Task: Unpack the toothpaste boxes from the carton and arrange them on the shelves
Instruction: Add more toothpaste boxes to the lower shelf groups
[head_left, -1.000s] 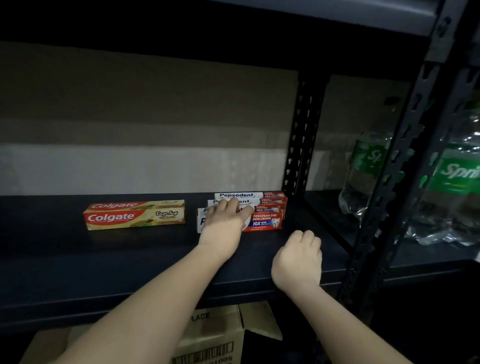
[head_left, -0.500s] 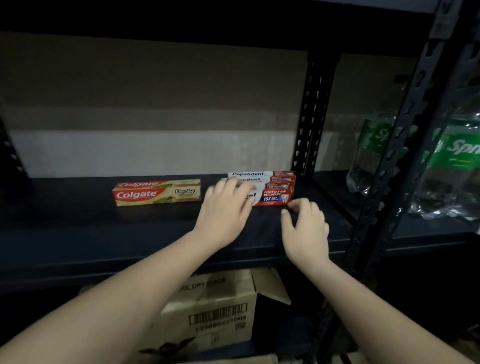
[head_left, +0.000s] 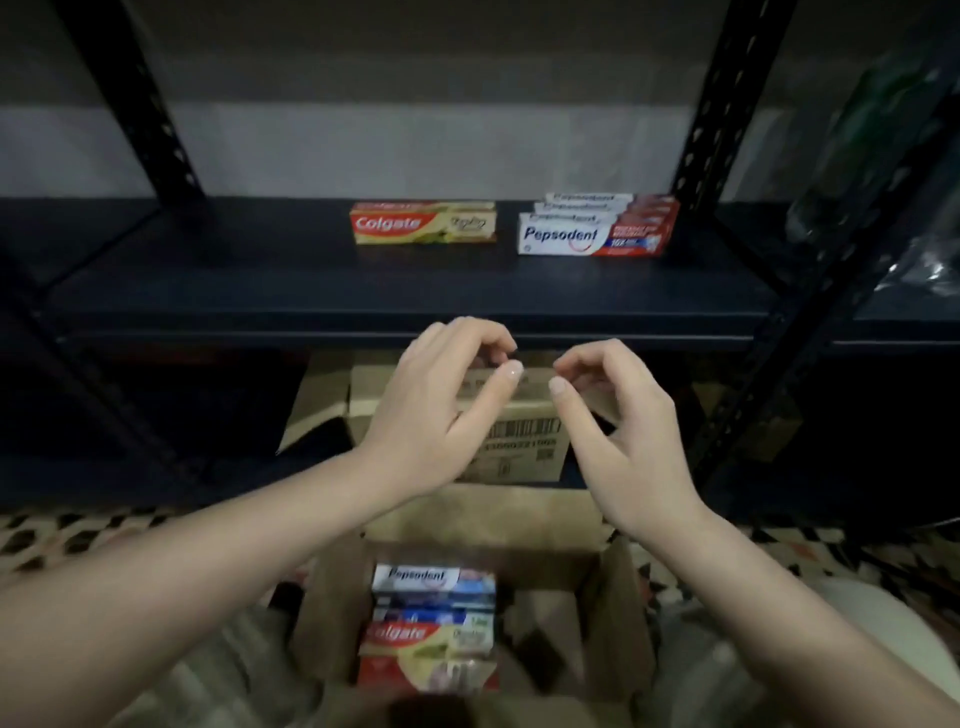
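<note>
left hand (head_left: 431, 410): fingers loosely curled, holding nothing | right hand (head_left: 623, 431): the same, just beside it, in front of the shelf (head_left: 260, 280) edge | Colgate box (head_left: 422, 222) and Pepsodent stack (head_left: 597, 224) near each other on shelf, bare board to their left | open carton (head_left: 613, 613) below hands, toothpaste boxes (head_left: 431, 623) inside

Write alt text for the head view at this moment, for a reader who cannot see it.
Two empty hands, left hand and right hand, hang with fingers loosely curled above an open carton holding Colgate and Pepsodent boxes. Beyond them, a dark shelf carries one Colgate box and a row of Pepsodent boxes to its right.
</note>
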